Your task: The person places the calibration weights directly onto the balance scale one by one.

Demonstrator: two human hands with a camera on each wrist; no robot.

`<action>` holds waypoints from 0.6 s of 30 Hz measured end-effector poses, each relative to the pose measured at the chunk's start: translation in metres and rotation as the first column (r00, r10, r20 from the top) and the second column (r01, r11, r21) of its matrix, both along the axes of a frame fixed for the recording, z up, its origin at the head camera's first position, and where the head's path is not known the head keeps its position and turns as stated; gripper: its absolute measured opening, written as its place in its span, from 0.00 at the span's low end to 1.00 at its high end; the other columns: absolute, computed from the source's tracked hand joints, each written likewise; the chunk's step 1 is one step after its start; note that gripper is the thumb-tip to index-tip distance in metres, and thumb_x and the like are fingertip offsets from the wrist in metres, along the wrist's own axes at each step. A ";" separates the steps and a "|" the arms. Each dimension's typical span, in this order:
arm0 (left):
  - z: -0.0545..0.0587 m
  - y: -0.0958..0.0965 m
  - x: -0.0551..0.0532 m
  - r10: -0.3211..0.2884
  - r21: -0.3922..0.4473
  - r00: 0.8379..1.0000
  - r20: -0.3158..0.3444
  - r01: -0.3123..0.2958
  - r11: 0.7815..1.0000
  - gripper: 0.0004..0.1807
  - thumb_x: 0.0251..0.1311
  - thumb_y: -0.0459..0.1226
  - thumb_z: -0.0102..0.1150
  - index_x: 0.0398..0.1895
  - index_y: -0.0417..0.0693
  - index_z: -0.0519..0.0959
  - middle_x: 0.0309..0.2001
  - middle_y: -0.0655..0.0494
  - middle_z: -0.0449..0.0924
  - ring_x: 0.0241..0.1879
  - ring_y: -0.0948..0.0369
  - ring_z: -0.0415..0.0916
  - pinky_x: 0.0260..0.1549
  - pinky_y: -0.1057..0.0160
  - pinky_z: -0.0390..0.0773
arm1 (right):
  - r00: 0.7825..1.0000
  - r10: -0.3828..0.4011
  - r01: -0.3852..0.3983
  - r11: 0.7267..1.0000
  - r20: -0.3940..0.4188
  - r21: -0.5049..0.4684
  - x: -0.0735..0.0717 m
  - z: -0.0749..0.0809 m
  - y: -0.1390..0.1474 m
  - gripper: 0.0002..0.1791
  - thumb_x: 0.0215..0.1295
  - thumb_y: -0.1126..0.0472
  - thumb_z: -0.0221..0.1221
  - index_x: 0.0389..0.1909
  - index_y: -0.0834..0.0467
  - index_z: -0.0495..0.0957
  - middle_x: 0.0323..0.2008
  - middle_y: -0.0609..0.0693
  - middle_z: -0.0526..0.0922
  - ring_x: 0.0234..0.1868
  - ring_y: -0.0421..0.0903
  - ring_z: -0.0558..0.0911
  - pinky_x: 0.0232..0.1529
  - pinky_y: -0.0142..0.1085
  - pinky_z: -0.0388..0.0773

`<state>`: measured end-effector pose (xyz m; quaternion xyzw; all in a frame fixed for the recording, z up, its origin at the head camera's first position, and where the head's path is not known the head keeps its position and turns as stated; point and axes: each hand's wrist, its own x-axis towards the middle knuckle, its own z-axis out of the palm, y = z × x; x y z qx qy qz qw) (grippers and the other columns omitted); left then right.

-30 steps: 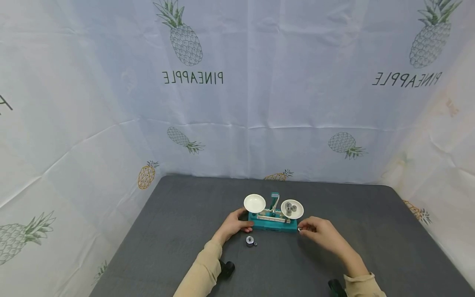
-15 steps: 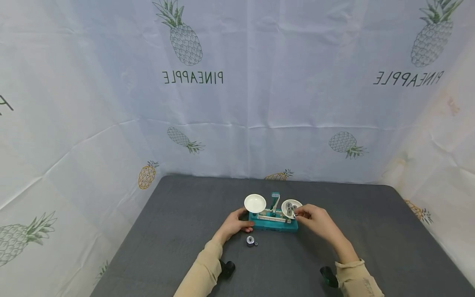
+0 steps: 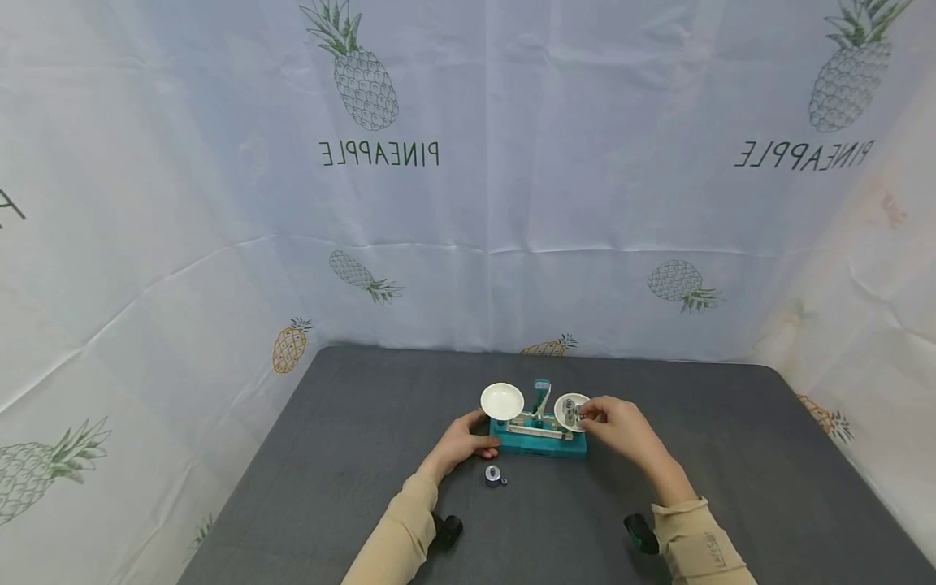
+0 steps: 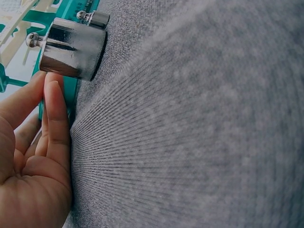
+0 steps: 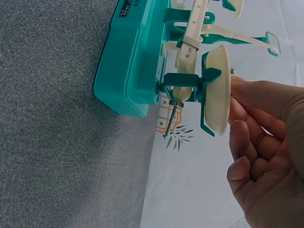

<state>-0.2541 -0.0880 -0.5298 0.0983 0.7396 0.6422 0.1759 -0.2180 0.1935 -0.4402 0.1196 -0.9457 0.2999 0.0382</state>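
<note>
A teal balance scale (image 3: 543, 443) with two white pans stands on the dark table. My left hand (image 3: 457, 443) grips the left end of its base, thumb at the front. At the right pan (image 3: 565, 424), my right hand (image 3: 621, 426) has thumb and fingertips together over the rim, pinching a small metal weight that the fingers and pan wall hide. Several metal weights (image 3: 569, 410) sit in that pan. The left pan (image 3: 502, 401) holds nothing visible. In front of the base stand a large chrome weight (image 4: 73, 49) and a small one (image 4: 99, 19).
The grey table (image 3: 380, 390) reaches back to a hanging pineapple-print cloth (image 3: 439, 309), which also runs along both sides. A black device (image 3: 448, 532) is strapped at the left wrist and another dark device (image 3: 642, 534) at the right.
My right hand has lifted a small weight from beside the base's right end and carried it up and inward to the right pan. My left hand stays on the base.
</note>
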 end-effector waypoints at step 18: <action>-0.001 0.000 -0.001 0.001 -0.008 1.000 0.000 -0.001 1.000 0.37 0.54 0.33 0.64 0.67 0.38 0.59 0.49 0.40 0.75 0.26 0.65 0.81 0.30 0.63 0.83 | 0.997 -0.024 0.022 0.999 0.067 0.034 -0.003 0.002 -0.006 0.08 0.58 0.62 0.61 0.38 0.59 0.83 0.30 0.48 0.83 0.29 0.40 0.77 0.28 0.33 0.74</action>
